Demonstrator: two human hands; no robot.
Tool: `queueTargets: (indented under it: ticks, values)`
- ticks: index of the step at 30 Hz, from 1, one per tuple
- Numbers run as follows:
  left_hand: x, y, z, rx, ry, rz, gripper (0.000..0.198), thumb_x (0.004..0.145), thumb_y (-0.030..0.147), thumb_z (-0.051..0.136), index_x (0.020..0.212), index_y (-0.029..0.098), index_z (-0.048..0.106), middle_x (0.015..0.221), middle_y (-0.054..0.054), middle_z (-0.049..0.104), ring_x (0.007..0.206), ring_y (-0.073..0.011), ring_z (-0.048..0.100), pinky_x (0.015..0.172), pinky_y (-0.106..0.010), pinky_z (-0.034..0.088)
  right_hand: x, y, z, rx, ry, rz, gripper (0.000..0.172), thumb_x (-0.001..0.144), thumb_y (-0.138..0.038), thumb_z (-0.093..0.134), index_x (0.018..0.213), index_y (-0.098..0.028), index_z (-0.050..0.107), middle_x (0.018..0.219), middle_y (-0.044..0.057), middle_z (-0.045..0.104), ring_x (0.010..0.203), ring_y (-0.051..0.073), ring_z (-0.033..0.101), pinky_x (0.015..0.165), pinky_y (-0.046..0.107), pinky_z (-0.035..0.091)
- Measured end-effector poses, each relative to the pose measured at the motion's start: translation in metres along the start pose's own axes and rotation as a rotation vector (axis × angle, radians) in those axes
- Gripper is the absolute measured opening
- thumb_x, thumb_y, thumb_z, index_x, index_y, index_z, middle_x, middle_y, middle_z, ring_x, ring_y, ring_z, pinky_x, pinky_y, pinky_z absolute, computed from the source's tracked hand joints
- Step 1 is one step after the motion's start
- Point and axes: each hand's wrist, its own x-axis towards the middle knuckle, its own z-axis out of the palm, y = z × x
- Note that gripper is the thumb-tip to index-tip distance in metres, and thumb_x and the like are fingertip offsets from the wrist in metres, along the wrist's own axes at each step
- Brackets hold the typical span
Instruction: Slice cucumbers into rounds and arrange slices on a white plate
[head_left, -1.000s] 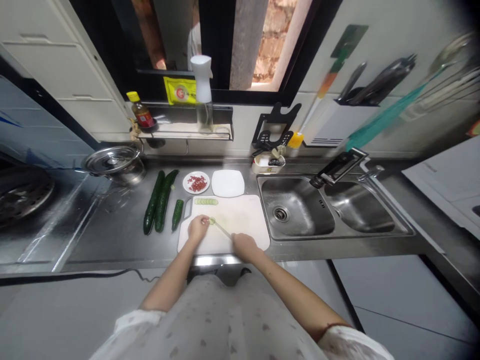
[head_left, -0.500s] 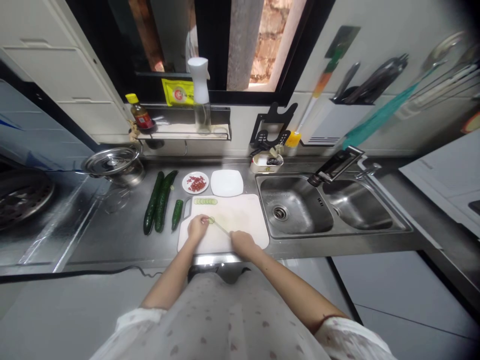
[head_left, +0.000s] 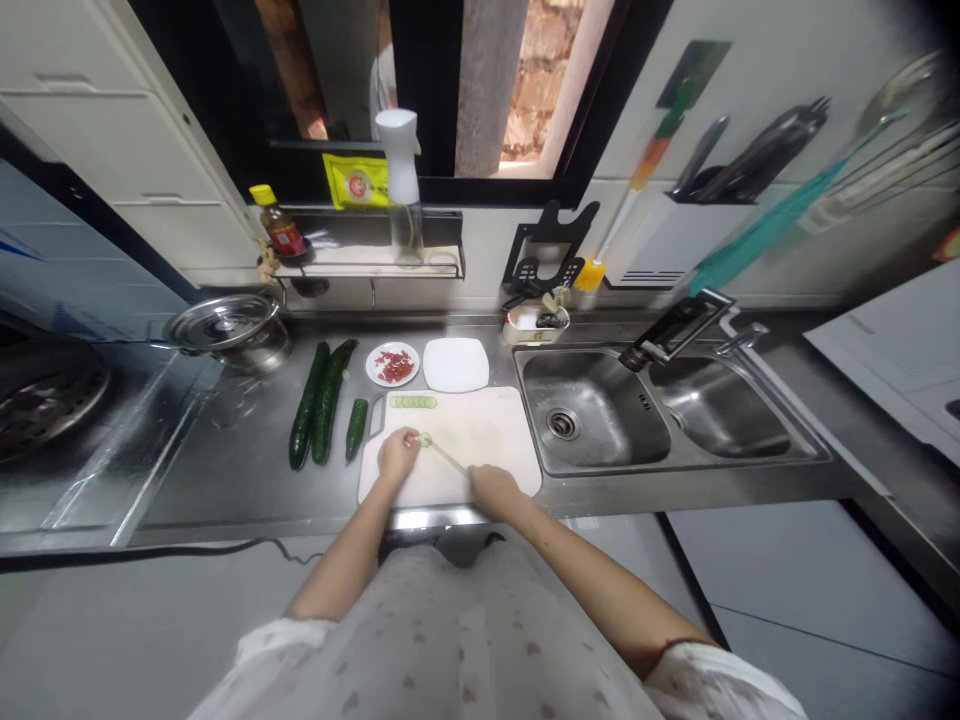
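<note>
My left hand (head_left: 399, 455) pinches the edge of a cucumber slice (head_left: 425, 440) over the left half of the white cutting board (head_left: 495, 430). A thin knife (head_left: 450, 459) runs from my right hand (head_left: 495, 490) to that slice, its tip touching or very close to it. My right fingers are wrapped round the handle, which they hide. Along the board's top left edge lies a row of overlapping cucumber slices (head_left: 413, 402). A cut cucumber piece (head_left: 356, 430) lies left of the board, beside two whole cucumbers (head_left: 324, 400).
Behind the board stand a small plate of chopped red pieces (head_left: 394, 364) and a white square plate (head_left: 455, 364). The double sink (head_left: 592, 410) adjoins the board's right side. A lidded steel pot (head_left: 232, 330) stands at the left, and a shelf (head_left: 360, 268) holds bottles.
My right hand and the knife have shifted slightly to the right. The slice by my left fingertips shows more of its pale face. The camera view has moved a little.
</note>
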Motion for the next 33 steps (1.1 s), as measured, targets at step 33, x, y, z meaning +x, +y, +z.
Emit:
queueTargets:
  ticks: [33]
  values:
    - [-0.006, -0.002, 0.005, 0.03, 0.058, 0.123, 0.03, 0.086, 0.028, 0.054, 0.113, 0.023, 0.065, 0.102, -0.004, 0.068, 0.091, -0.0184, 0.061, 0.08, -0.027, 0.044, -0.004, 0.021, 0.003, -0.07, 0.037, -0.025, 0.029, 0.086, -0.01, 0.044, 0.107, -0.013, 0.064, 0.102, 0.017, 0.069, 0.097, 0.025, 0.066, 0.078, 0.032, 0.047]
